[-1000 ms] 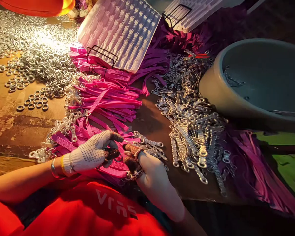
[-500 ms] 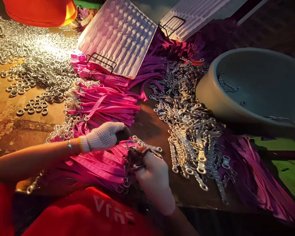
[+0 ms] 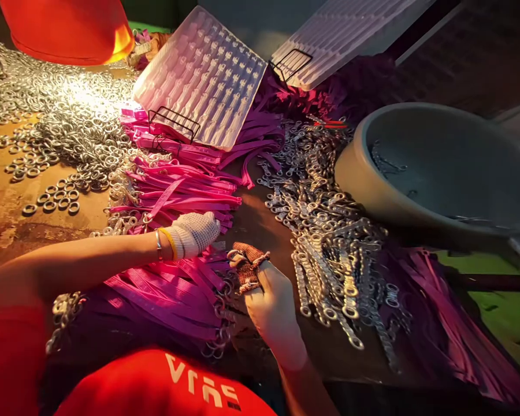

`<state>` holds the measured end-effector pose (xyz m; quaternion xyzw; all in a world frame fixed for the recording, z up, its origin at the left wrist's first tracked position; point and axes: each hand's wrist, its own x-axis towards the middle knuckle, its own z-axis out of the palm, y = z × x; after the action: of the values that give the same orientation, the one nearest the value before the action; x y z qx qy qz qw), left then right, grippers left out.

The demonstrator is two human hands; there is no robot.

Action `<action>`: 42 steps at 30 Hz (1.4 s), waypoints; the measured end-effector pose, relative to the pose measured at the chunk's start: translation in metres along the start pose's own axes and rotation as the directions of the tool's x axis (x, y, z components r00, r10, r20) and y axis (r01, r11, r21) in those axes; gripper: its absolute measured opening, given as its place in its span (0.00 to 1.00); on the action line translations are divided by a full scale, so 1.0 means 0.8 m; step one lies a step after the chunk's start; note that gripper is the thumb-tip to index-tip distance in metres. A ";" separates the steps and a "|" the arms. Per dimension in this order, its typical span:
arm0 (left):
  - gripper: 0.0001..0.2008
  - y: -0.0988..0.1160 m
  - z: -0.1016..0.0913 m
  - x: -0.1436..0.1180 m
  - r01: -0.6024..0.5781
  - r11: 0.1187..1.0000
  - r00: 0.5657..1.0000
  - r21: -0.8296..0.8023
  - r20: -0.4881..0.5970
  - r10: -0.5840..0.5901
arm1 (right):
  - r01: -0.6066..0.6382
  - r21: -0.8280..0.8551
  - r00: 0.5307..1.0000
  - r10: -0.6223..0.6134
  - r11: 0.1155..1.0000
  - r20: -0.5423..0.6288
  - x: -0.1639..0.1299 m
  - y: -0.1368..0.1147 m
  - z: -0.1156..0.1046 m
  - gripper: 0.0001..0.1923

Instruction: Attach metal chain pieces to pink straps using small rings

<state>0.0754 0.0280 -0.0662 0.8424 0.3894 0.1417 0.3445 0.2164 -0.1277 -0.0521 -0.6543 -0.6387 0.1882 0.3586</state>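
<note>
My left hand (image 3: 197, 232), in a white dotted glove with a yellow cuff, lies over a bunch of pink straps (image 3: 169, 306). Its fingers are closed, and whatever they hold is hidden. To the right, my right hand (image 3: 266, 297) has brown knit covers on its fingers and is closed too. A small ring-like shape shows at its fingertips; I cannot make out what is gripped. Metal rings (image 3: 223, 315) line the right ends of the straps, just left of this hand. Chain-like metal links (image 3: 325, 271) are heaped to its right.
Loose metal rings (image 3: 82, 138) are piled at left under a red lamp shade (image 3: 69, 29). More pink straps (image 3: 186, 193) lie beyond my left hand. Ribbed clear trays (image 3: 203, 81) stand on wire holders at the back. A large grey basin (image 3: 351, 167) sits at right, with purple straps (image 3: 455, 323) before it.
The view has shifted slightly. My left hand has moved a little right and up, its fingers now tucked in. The metal links seen beside my right fingers are no longer visible there.
</note>
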 end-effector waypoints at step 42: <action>0.07 -0.009 -0.015 -0.154 -0.035 0.936 0.996 -0.351 0.066 0.062 | 0.112 -0.688 0.855 0.283 0.717 0.434 0.017 -0.088 0.024 0.09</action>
<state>-0.0152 -0.0558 -0.0585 0.7818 0.3237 0.1849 0.4998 0.1550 -0.1154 -0.0123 -0.6957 -0.7008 0.1191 -0.1038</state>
